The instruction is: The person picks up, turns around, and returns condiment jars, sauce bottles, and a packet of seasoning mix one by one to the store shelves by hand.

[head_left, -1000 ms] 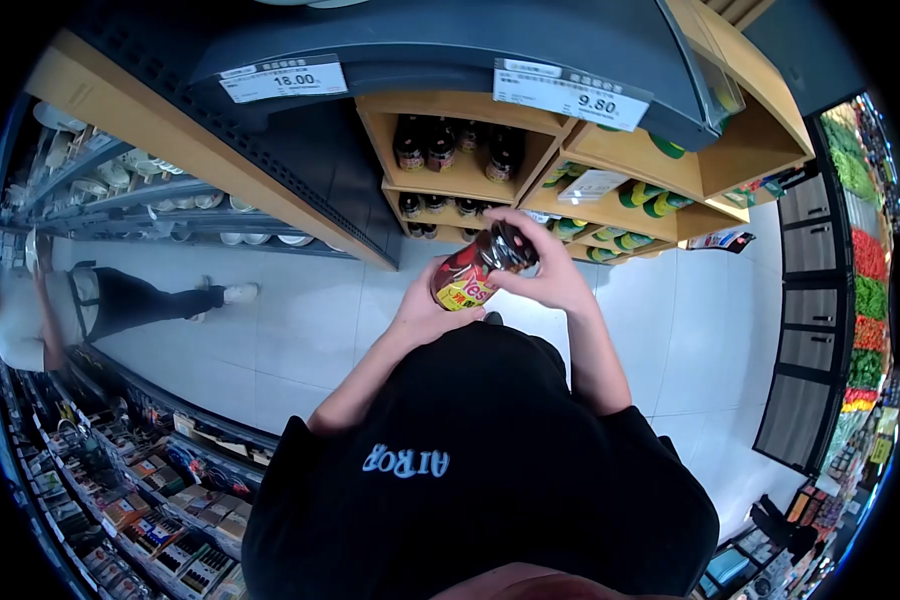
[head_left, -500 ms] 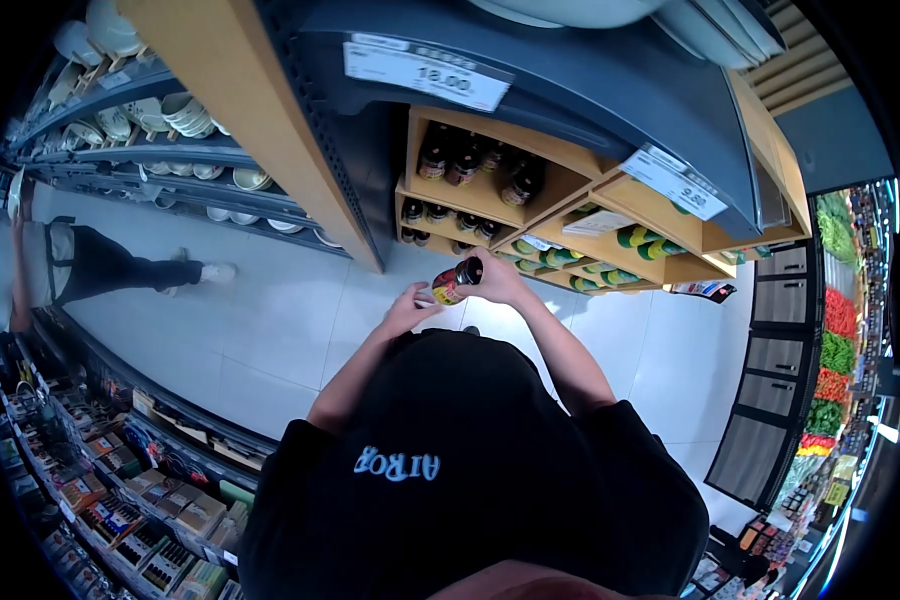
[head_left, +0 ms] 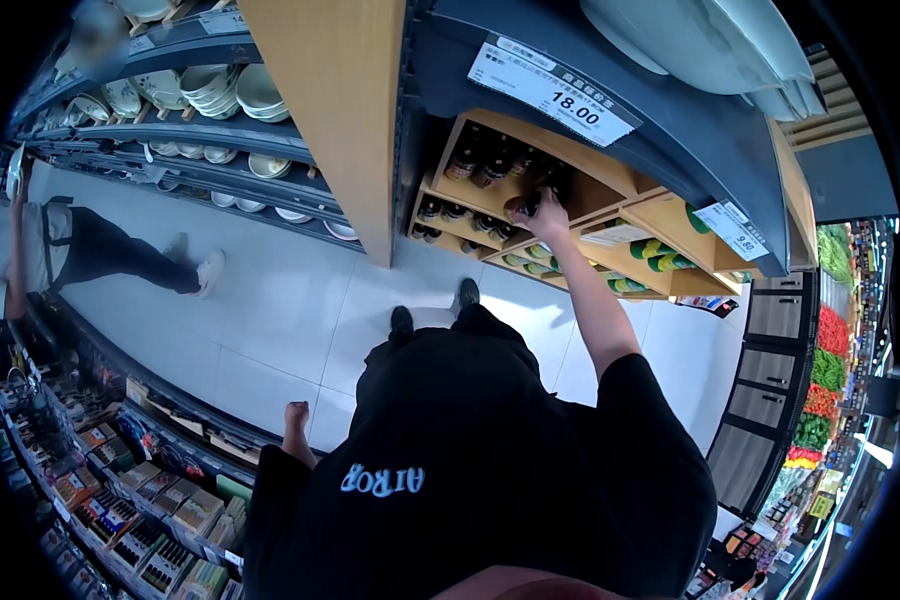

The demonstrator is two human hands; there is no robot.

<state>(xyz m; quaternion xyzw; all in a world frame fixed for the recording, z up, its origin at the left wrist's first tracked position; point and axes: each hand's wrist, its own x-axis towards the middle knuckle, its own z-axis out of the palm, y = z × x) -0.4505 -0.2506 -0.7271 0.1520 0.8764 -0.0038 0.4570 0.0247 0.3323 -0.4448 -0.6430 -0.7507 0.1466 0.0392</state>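
Note:
My right hand [head_left: 547,217] reaches into an upper compartment of the wooden shelf [head_left: 595,195], its fingers closed round a dark jar [head_left: 518,208]. The jar is partly covered by the fingers, and its label is hard to see. Beside it in the same compartment stand several similar dark jars [head_left: 490,168]. Down at my left side hangs my left hand [head_left: 297,412], small in view, with its fingers curled and no object showing in them.
Above the wooden shelf, a dark shelf edge carries price tags [head_left: 555,92] and white dishes [head_left: 710,45]. Green-and-yellow bottles [head_left: 660,255] fill nearby compartments. A wooden post [head_left: 340,120] stands left of them. Another person [head_left: 100,245] is in the aisle at far left.
My right hand has moved from in front of my body up into the shelf with the jar. My left hand has let go of the jar and dropped to my side.

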